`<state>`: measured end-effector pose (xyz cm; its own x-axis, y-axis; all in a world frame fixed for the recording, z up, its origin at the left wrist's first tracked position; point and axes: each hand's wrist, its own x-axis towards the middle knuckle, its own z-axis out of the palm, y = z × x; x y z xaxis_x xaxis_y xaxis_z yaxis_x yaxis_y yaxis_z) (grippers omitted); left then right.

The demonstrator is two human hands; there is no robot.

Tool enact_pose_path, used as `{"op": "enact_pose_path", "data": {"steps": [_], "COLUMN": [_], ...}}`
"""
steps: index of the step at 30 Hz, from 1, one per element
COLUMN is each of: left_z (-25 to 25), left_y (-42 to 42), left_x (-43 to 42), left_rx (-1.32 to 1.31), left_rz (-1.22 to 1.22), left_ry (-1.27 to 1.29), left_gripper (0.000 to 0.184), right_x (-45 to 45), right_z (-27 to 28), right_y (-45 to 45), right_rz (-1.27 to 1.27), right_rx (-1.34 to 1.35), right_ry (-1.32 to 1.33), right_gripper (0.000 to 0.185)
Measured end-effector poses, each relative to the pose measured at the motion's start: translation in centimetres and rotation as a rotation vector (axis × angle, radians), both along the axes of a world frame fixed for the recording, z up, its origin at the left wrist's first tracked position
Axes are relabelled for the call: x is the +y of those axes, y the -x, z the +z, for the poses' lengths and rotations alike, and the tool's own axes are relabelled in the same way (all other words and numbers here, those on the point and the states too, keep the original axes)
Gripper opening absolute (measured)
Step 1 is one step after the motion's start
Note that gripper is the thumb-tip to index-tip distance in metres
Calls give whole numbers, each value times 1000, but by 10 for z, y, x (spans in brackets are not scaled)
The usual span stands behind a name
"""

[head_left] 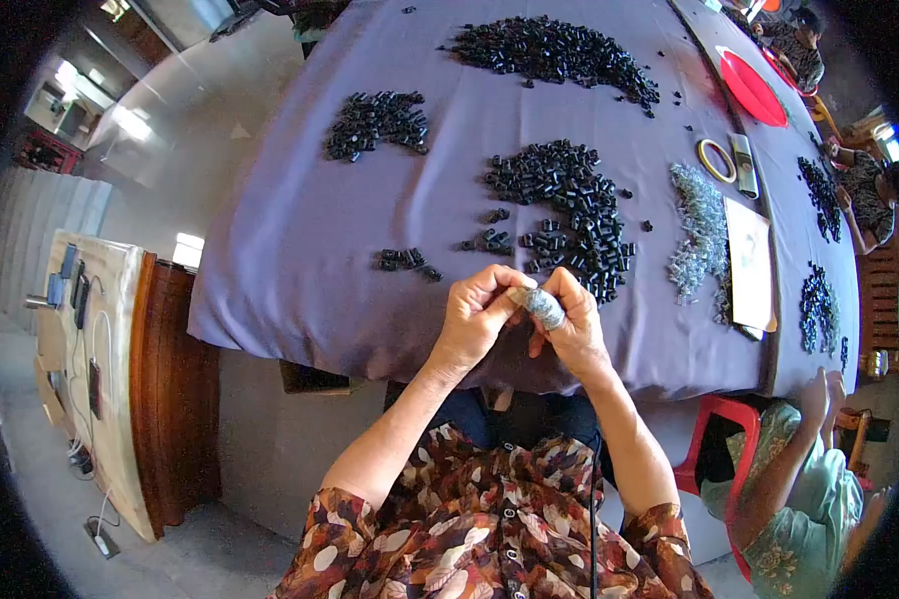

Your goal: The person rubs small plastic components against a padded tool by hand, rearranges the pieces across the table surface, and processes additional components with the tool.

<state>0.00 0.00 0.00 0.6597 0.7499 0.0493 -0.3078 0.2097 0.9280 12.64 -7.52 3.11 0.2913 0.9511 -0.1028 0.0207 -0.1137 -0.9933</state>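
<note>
Both my hands meet over the front edge of the cloth-covered table [300,250]. Between them is a small greyish, shiny bundle [542,307], too small to identify surely. My left hand [481,317] pinches its left end with closed fingers. Around its right side, the fingers of my right hand [574,324] are wrapped. Just beyond my hands lies a large heap of small black cylindrical pieces [559,190], with a few loose ones [402,260] to the left. A pile of clear, greyish small pieces [697,230] lies to the right.
More black heaps [554,50] [378,125] lie farther back. At right are a tape roll [716,161], a white sheet [749,265] and a red tray [752,88]. Other people sit along the right side, one near a red chair [704,449]. A wooden cabinet [165,389] stands left.
</note>
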Motion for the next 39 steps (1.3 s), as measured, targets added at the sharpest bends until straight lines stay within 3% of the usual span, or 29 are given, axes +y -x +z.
{"op": "enact_pose_path", "data": {"steps": [17,21,24,39], "left_z": [2,3,5,4], "left_y": [-2,-3,-3,-1], "left_x": [3,3,3,19], "left_rx": [-65,-70,-35,-6], "left_rz": [-69,-66,-58,-294], "left_ry": [94,133,153,180], "left_gripper": [4,17,29,20], "right_x": [3,1,-2,-6], "right_z": [-6,-1,0,-9], "right_y": [2,10,6,4], "right_rz": [-62,-73,16,41], "right_rx": [120,84,113,79], "right_ry": [-1,-55,-64,-110], "right_gripper": [27,21,30,17]}}
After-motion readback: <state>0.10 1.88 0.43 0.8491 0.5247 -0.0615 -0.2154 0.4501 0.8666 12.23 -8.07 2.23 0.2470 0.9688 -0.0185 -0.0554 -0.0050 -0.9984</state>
